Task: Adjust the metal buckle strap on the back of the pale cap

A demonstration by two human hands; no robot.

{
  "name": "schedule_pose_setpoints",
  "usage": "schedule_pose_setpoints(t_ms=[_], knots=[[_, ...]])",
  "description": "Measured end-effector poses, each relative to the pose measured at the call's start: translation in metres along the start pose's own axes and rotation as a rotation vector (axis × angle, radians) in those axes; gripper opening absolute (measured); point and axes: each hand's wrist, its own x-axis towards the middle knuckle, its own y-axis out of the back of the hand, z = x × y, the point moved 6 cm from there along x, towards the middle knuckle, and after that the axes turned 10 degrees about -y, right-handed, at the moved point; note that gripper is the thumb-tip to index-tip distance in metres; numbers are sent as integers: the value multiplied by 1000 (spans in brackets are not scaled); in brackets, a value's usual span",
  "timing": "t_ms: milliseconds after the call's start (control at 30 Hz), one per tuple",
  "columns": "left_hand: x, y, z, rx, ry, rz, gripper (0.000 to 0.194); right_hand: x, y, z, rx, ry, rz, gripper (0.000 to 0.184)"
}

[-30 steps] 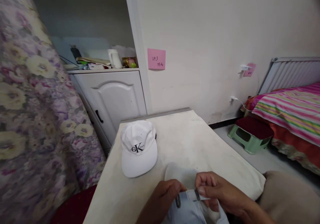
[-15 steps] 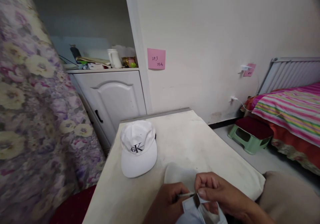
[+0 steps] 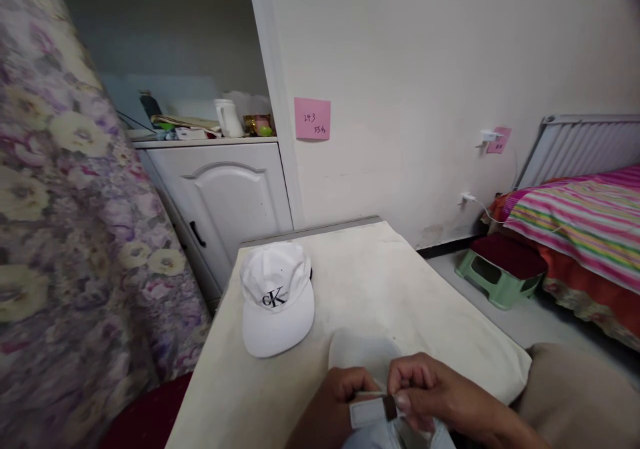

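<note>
My left hand and my right hand meet at the bottom edge, both pinched on the pale strap of a light blue cap. A small dark buckle sits between my fingertips. The cap's whitish brim pokes out beyond my fingers onto the cream-covered table. A white cap with a black logo lies flat on the table, up and to the left of my hands, untouched.
A floral curtain hangs close on the left. A white cabinet with clutter on top stands behind the table. A pink note is on the wall. A green stool and a striped bed are at right.
My hands have sunk slightly lower in view. The strap has been drawn through the buckle and now lies as a flat band under my left fingers. The white cap has not moved.
</note>
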Motion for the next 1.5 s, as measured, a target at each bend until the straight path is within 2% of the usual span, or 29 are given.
schedule_pose_setpoints(t_ms=[200, 333, 600, 733, 1000, 1133, 1267, 1500], knots=[[3, 3, 0, 65, -50, -4, 23, 0, 1, 1, 2, 7, 17, 34], [2, 9, -2, 42, -58, 29, 22, -1, -3, 4, 59, 28, -41, 40], [2, -1, -1, 92, -102, -75, 30, 0, -4, 12, 16, -29, 8, 37], [2, 3, -3, 156, -148, -54, 27, -2, -2, 8, 10, -7, 1, 40], [1, -7, -3, 135, -71, -99, 33, -9, 1, 6, -77, -22, 37, 42], [-1, -4, -1, 209, -111, -63, 33, -9, 0, 4, -86, -24, 53, 44], [-1, -7, 0, 205, -150, -90, 28, -7, -3, 5, -125, -32, 64, 43], [0, 7, -2, 153, -93, -24, 34, -3, 3, 10, -82, -39, 102, 40]])
